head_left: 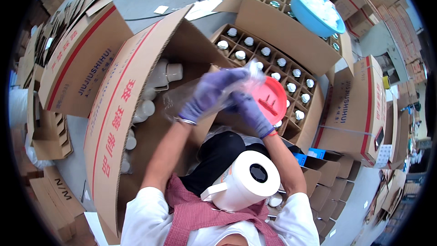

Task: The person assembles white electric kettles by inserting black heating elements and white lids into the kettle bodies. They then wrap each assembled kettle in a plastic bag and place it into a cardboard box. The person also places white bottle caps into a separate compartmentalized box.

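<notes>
Both my hands wear purple gloves and meet in front of my lap, somewhat smeared by motion. My left hand (211,90) is closed on a clear plastic bag (176,101) that trails below its wrist. My right hand (249,110) is also closed on the bag, lower and to the right; its fingertips are partly hidden. A white thermos jug (241,184) with a black round centre on its top lies across my lap, held by neither hand. Just beyond my right hand, a red round dish (275,98) with small red sticks in it sits on the bottles.
At my left stands a large open carton (132,86) with white jugs (169,73) inside. A divided carton of white-capped bottles (265,51) is ahead. Behind it, a blue basin (312,23) holds white pieces. A closed carton (353,109) and cardboard dividers (325,184) flank my right.
</notes>
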Available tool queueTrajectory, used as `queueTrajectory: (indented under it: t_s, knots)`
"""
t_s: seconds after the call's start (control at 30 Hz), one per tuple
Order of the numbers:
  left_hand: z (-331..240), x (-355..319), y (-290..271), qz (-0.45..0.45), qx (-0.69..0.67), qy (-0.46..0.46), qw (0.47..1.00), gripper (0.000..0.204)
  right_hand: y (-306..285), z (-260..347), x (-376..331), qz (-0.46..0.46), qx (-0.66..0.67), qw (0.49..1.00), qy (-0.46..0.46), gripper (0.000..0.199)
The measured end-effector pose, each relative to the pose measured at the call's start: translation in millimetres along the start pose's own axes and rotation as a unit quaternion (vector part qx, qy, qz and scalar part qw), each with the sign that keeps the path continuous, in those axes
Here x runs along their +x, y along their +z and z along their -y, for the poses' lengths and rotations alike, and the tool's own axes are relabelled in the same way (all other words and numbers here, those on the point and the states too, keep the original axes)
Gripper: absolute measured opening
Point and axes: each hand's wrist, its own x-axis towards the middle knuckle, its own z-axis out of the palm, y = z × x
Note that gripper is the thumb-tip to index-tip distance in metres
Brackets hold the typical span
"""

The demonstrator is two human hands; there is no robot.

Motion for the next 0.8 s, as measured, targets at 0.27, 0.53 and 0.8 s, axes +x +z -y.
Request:
queueTrajectory:
  t_s: [0.27, 0.53, 0.8]
  knots:
    - [34.0, -19.8, -11.4, 0.145, 0.197, -0.089, 0.966, 0.102, -169.1, 11.3, 12.8, -0.072, 0.415, 0.906, 0.043, 0.038]
    - [137.2, 30.5, 71.4, -0.067, 0.111, -0.201, 0.971, 0.036, -123.0, 28.9, -13.1, -0.110, 0.127, 0.986, 0.007, 0.102]
    - [71.8, 15.7, 106.0, -0.015, -0.239, -0.268, 0.933, 0.039, -93.4, 10.0, -111.5, -0.166, -0.346, 0.923, 0.034, 0.052]
